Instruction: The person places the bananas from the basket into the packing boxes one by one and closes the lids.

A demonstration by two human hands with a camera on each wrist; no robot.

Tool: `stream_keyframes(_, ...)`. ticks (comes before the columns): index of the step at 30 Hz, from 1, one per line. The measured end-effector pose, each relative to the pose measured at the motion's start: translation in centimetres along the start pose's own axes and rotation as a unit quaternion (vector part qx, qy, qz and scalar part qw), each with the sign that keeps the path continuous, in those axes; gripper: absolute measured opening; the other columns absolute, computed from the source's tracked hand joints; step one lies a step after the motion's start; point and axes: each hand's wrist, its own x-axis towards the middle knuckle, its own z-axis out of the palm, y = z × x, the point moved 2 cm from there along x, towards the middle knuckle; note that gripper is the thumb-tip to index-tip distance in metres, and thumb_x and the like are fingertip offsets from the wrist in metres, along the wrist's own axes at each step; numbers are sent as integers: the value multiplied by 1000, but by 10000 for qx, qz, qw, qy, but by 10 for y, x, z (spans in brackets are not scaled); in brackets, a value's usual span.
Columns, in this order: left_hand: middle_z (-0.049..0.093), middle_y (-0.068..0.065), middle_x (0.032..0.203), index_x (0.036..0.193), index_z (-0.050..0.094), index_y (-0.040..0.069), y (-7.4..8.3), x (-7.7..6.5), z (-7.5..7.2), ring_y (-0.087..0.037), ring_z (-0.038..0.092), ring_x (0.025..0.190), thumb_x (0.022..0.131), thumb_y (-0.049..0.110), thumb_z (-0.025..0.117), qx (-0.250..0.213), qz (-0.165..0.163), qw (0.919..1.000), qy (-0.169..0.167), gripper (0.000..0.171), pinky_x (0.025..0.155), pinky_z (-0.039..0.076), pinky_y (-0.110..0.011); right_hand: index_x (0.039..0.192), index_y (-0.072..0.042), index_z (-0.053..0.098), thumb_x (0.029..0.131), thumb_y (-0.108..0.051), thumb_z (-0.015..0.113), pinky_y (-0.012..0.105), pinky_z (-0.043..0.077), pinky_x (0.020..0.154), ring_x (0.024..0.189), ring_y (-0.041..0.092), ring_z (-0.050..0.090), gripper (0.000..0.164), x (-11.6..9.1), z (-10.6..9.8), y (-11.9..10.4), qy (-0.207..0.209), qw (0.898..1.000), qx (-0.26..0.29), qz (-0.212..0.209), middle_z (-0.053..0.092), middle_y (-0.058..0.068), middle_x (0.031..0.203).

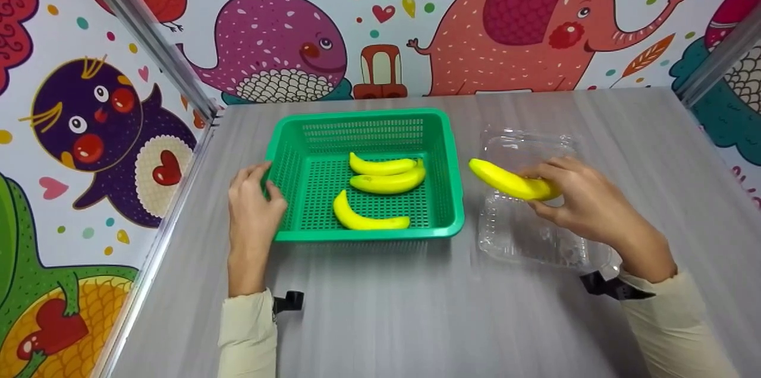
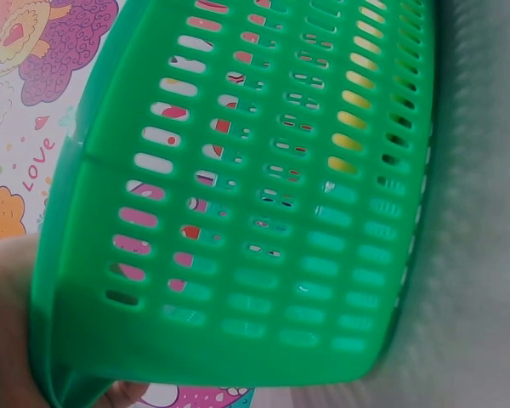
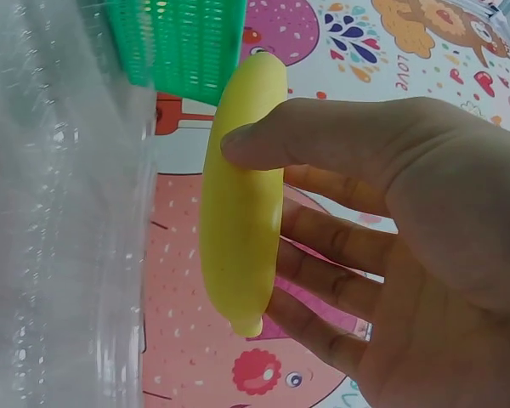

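Note:
A yellow banana [image 1: 505,180] is in my right hand [image 1: 585,199], pinched between thumb and fingers above a clear plastic container [image 1: 499,229]. The right wrist view shows the thumb lying across this banana [image 3: 242,212], with the fingers behind it. At the left side of a green perforated basket [image 1: 368,234], my left hand [image 1: 255,205] grips the rim, part of its fingers hidden by the basket wall. Inside the basket lie a curved banana [image 1: 368,219] near the front and two more, a middle banana [image 1: 389,180] and a rear banana [image 1: 383,166], side by side.
The basket and container stand side by side on a grey wood-grain table [image 1: 404,312]. Cartoon-printed panels [image 1: 380,21] rise behind and at the sides, with a metal corner strip [image 1: 148,39] at the left. Both wrists wear black camera mounts.

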Motion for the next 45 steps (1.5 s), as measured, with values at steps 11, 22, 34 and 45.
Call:
stream_keyframes(11, 65, -31, 141, 143, 66, -7, 1, -1, -1, -49, 59, 136, 103, -4, 54, 37, 28, 10000, 28, 42, 112, 53, -60, 127, -13, 78, 83, -5, 90, 56, 59, 89, 107, 30, 66, 47, -13, 11, 19, -316, 9992, 117, 200, 76, 9, 122)
stream_keyframes(22, 66, -31, 138, 142, 67, -7, 2, 1, 0, -49, 61, 133, 102, -5, 56, 48, 101, 9999, 79, 41, 109, 55, -60, 127, -11, 78, 82, -2, 90, 52, 60, 84, 102, 28, 65, 47, -18, 14, 29, -762, 9958, 233, 440, 77, 9, 118)
stream_keyframes(34, 66, -32, 137, 140, 68, -7, 0, 0, 0, -49, 62, 132, 102, -4, 57, 48, 126, 9998, 138, 40, 109, 54, -61, 121, -10, 78, 80, 0, 89, 44, 57, 80, 99, 26, 67, 44, -19, 18, 31, -1050, 9934, 94, 441, 77, 7, 112)
stream_keyframes(45, 66, -31, 137, 140, 69, -5, 0, -1, 0, -50, 61, 133, 103, -2, 57, 89, 85, 9998, 164, 40, 110, 53, -63, 116, -8, 79, 77, 9, 88, 50, 60, 86, 96, 25, 68, 43, -19, 28, 33, -1385, 9884, 264, 559, 78, 4, 106)
